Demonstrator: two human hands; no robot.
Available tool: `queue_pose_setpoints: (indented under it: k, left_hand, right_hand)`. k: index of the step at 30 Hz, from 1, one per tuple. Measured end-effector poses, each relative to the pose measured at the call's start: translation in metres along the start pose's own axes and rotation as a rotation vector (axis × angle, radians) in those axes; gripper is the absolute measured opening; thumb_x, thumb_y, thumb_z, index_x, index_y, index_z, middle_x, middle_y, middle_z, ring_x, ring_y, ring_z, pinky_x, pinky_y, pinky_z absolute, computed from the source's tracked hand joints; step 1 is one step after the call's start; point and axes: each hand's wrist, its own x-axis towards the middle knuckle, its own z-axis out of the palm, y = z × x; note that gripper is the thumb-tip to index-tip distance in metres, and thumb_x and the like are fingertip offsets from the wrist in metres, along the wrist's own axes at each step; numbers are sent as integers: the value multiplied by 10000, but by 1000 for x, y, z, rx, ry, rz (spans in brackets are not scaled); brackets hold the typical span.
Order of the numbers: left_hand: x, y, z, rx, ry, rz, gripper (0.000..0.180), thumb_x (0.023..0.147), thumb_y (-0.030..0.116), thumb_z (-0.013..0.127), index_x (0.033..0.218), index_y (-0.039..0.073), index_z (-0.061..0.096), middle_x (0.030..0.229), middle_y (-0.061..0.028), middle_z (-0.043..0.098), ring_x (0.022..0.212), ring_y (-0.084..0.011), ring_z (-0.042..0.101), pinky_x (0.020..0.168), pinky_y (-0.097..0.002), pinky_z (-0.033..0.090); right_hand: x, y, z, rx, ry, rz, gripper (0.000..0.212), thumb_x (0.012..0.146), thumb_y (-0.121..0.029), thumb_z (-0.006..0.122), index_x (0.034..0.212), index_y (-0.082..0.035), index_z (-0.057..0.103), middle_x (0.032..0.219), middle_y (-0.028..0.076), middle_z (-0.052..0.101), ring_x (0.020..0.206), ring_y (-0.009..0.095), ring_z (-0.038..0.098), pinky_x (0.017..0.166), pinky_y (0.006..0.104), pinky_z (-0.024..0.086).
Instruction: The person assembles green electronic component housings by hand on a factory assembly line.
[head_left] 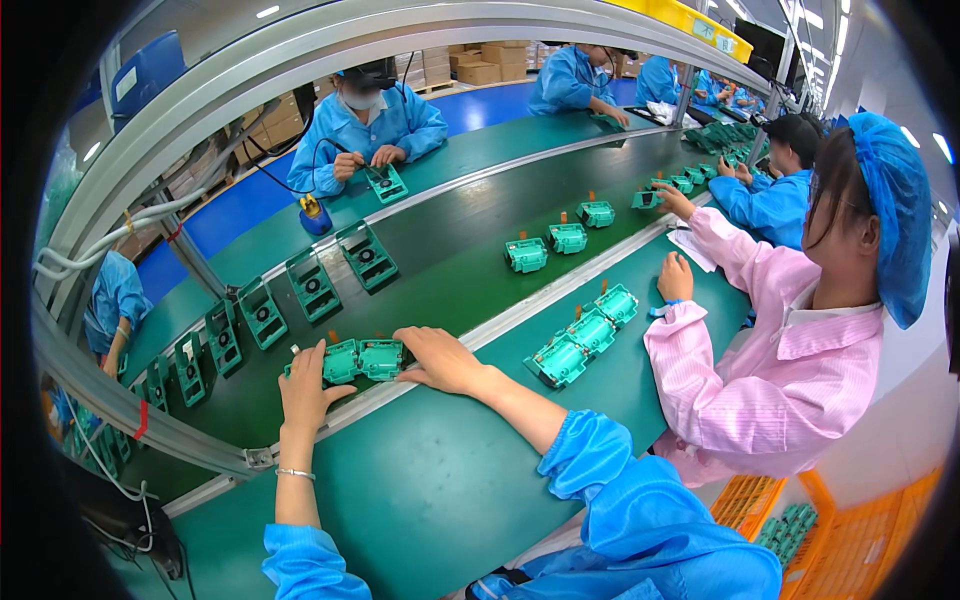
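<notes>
On the dark green conveyor belt (pixel 440 270), a short row of green plastic housings (pixel 382 360) sits between my two hands. My left hand (pixel 305 392) grips the row's left end, fingers along its far side and thumb on the near side. At the right end my right hand (pixel 445 362) closes around the last housing, fingers over its far corner and thumb in front. Part of the leftmost housing is hidden behind my left fingers. To the right, on the green bench (pixel 420 480), stands another row of joined housings (pixel 585 335).
Open green frames with round black parts (pixel 313 285) line the belt's far side. More housings (pixel 567 238) sit further up the belt. A metal rail (pixel 520 310) divides belt and bench. A co-worker in pink (pixel 760 350) sits at my right; another (pixel 365 130) works opposite. Orange crates (pixel 860 540) stand lower right.
</notes>
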Motion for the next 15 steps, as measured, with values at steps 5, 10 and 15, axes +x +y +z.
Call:
queue_pose_setpoints:
  k: [5, 10, 15]
  left_hand:
    - [5, -5, -2, 70, 51, 28, 862, 656, 433, 911, 1369, 93, 567, 1229, -47, 648, 1184, -283, 594, 811, -480, 455]
    - [-3, -5, -6, 61, 65, -27, 820, 628, 436, 917, 1305, 102, 594, 1163, -38, 655, 1131, -282, 604, 806, -465, 457]
    - [-21, 2, -21, 85, 84, -71, 848, 605, 451, 924, 1307, 110, 591, 1196, -38, 648, 1174, -279, 595, 841, -484, 464]
  right_hand:
    - [-1, 1, -2, -28, -24, 4, 616, 823, -243, 820, 1318, -43, 511, 1176, 149, 632, 1137, 354, 603, 1030, 488, 431]
    - [-3, 1, 6, -124, -19, 4, 697, 829, -354, 810, 1362, -32, 495, 1243, 159, 615, 1236, 348, 567, 1121, 534, 380]
    - [-2, -1, 17, -213, 40, 36, 778, 805, -467, 817, 1367, -37, 495, 1238, 160, 618, 1232, 349, 570, 1103, 575, 387]
